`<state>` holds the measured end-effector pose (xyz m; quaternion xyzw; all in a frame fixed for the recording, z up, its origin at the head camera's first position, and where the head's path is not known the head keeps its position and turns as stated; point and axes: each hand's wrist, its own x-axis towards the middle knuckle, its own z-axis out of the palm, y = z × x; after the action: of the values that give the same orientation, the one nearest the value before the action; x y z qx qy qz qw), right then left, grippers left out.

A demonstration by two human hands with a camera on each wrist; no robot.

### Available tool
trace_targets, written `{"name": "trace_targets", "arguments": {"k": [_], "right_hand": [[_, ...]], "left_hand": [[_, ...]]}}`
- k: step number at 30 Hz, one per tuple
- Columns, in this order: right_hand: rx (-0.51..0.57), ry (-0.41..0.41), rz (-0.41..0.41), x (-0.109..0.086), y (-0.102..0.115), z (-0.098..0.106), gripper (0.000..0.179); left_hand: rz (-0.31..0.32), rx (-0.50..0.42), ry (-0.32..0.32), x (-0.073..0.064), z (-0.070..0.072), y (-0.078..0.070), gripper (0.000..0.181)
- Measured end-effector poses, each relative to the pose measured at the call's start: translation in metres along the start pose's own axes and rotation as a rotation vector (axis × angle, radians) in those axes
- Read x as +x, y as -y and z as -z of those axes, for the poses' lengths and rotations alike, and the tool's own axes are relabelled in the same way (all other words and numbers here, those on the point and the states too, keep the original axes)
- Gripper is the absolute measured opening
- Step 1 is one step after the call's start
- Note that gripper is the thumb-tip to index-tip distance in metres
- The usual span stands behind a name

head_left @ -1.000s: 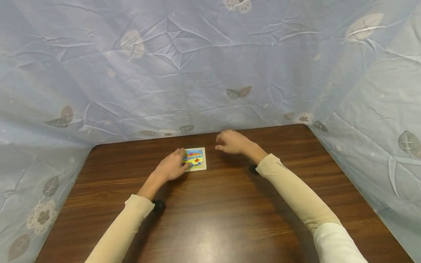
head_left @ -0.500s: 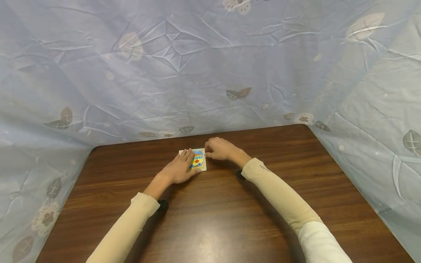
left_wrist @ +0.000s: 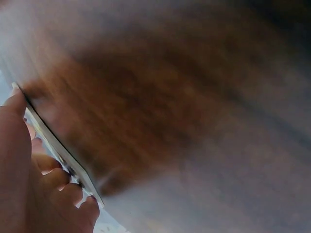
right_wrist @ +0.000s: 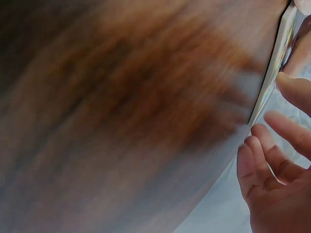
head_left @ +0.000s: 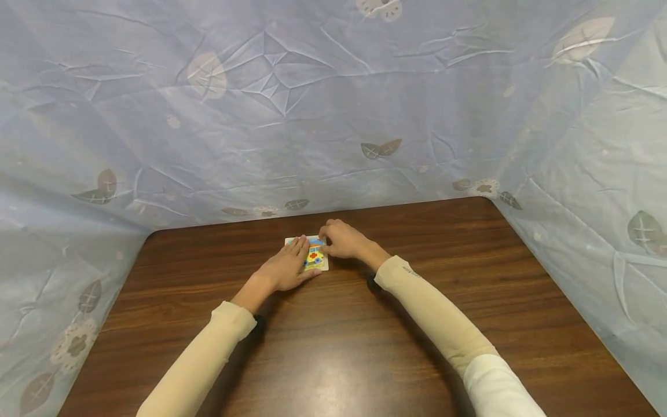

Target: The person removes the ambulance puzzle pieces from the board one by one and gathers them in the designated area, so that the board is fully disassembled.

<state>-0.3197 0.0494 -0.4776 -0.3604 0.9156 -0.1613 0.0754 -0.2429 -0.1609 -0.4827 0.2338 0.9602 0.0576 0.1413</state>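
A small square picture board with a yellow ambulance and a red cross on it lies flat near the table's far edge. My left hand rests over its left part with straight fingers, hiding that side of the picture. The left wrist view shows the board's pale thick edge beneath the thumb and fingers. At the right edge is my right hand, its fingertips overlapping the top right corner. In the right wrist view the thumb touches the board's face, with a gap between thumb and forefinger.
The dark brown wooden table has a rounded far right corner. A pale blue-grey curtain with leaf prints hangs right behind the table and along both sides.
My right hand has come left and slightly down to the board's right edge. My left hand has slid right, covering more of the picture. The board stays in place.
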Motion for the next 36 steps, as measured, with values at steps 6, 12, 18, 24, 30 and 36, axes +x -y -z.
{"name": "trace_targets", "arguments": {"k": [6,12,18,24,30,36], "right_hand": [[-0.001,0.0,-0.033,0.001,0.0,-0.004,0.039],[0.006,-0.007,-0.048,0.0,0.002,-0.005,0.036],[0.025,-0.007,-0.044,0.005,0.007,-0.005,0.035],[0.071,0.009,-0.073,0.007,0.008,-0.007,0.039],[0.106,0.005,-0.096,0.01,0.008,-0.006,0.039],[0.132,-0.02,-0.101,0.008,0.009,-0.005,0.034]], "left_hand": [[0.015,0.0,0.036,-0.001,-0.001,-0.003,0.094],[0.037,0.035,0.088,-0.001,0.002,-0.01,0.091],[0.059,0.057,0.088,-0.002,0.002,-0.012,0.09],[0.065,0.067,0.082,-0.003,0.002,-0.015,0.089],[0.08,0.076,0.082,-0.004,0.002,-0.016,0.089],[0.077,0.077,0.075,-0.005,0.0,-0.017,0.088]]}}
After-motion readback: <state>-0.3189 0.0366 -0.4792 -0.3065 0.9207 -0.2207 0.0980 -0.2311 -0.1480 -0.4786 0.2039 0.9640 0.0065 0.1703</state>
